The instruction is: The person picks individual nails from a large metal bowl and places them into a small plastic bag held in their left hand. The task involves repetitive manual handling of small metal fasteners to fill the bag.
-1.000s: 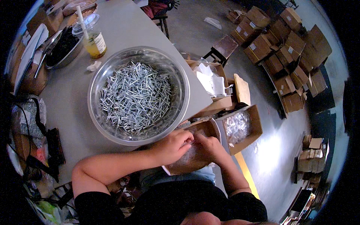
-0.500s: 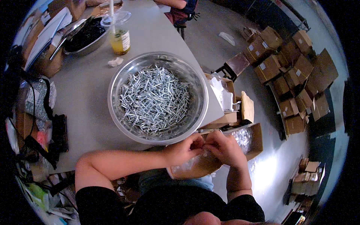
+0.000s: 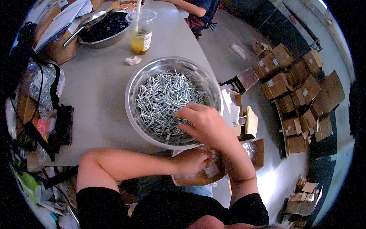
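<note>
A large round metal bowl (image 3: 131,114) on the table is filled with silvery screws (image 3: 164,99). My right hand (image 3: 204,124) reaches over its right near side, its fingertips down at the screws. Thumb and fingers are apart, and I see nothing held between them. Just below the bowl's near rim, my left hand (image 3: 192,161) is curled closed over a cardboard box (image 3: 198,178). Its fingers are slightly blurred, and what they grip is hidden. A small clear plastic bag (image 3: 211,169) shows right beside those fingers; whether they hold it I cannot make out.
Beyond the bowl stand a lidded drink cup (image 3: 141,40), a crumpled tissue (image 3: 133,60) and a tray of dark parts (image 3: 105,30). Bagged hardware (image 3: 42,87) lies at the left. Cardboard boxes (image 3: 293,91) are stacked at the right. Another person's arm (image 3: 190,7) shows at the far end.
My hands were together over the cardboard box; the right has moved up and away into the bowl, opening its fingers. The left stays low over the box. The whole view has shifted slightly.
</note>
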{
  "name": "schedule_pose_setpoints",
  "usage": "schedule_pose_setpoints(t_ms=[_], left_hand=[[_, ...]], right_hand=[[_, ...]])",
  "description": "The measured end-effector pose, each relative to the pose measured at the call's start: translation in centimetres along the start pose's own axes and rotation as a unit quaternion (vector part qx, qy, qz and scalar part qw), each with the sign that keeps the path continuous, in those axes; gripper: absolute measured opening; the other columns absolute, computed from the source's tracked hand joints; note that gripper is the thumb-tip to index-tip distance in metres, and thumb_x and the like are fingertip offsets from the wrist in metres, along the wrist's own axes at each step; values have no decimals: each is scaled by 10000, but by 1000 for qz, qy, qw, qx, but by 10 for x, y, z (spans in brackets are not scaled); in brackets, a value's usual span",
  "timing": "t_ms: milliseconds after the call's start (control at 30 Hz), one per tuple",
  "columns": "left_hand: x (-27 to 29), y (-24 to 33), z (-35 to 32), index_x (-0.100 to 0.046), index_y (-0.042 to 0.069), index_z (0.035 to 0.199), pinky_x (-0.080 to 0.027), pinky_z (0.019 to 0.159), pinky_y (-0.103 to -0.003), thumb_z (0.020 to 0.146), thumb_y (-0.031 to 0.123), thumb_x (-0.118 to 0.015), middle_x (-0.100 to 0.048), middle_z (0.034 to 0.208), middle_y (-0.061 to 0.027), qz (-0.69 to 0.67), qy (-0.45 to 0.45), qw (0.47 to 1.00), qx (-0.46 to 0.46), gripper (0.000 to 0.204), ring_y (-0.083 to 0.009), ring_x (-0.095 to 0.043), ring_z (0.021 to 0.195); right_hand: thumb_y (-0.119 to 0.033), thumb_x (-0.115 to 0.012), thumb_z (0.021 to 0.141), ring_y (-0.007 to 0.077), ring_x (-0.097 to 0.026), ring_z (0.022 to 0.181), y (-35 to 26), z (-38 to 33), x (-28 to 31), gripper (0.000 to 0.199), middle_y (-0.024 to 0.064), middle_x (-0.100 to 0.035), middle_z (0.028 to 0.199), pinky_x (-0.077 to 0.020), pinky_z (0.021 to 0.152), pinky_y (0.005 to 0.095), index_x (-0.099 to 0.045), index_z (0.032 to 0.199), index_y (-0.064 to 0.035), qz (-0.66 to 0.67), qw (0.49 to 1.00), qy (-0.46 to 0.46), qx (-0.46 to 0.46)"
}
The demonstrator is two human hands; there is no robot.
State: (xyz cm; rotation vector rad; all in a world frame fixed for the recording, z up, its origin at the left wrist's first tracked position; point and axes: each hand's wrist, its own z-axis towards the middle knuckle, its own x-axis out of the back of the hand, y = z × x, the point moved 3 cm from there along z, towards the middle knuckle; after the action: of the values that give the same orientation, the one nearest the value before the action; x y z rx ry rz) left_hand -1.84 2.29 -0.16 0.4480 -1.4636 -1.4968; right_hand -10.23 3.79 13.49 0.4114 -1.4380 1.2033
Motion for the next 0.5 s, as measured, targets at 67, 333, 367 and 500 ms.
schedule_pose_setpoints(t_ms=[67,333,367,500], left_hand=[[-4,-4,0,-611,-3,885,-468,784,-474,899,259,-568,-640,875,-215,28,-16,999,-15,266,-396,-623,839],[0,-2,3,-655,3,901,-475,768,-455,900,285,-582,-655,912,-214,-29,-3,998,-59,292,-377,-637,833],[0,-2,3,-657,7,903,-475,765,-450,900,283,-581,-656,906,-210,-26,10,997,-72,287,-372,-639,833],[4,3,3,-660,11,890,-477,756,-431,898,283,-586,-661,878,-195,-13,-21,998,-55,281,-356,-642,825]], right_hand=[[-110,-723,730,323,-637,806,3,13,-8,241,115,-636,904,-523,700,406,-643,952,-65,-24,999,-39,-7],[-78,-676,729,305,-636,786,18,16,-18,115,94,-623,804,-521,687,405,-648,840,-66,-40,999,-29,5],[-78,-674,730,303,-636,782,18,16,-18,107,92,-623,802,-519,683,404,-646,832,-66,-45,999,-28,1],[-81,-667,735,301,-632,765,12,15,-10,79,89,-620,798,-511,667,399,-636,806,-65,-40,999,-6,8]])
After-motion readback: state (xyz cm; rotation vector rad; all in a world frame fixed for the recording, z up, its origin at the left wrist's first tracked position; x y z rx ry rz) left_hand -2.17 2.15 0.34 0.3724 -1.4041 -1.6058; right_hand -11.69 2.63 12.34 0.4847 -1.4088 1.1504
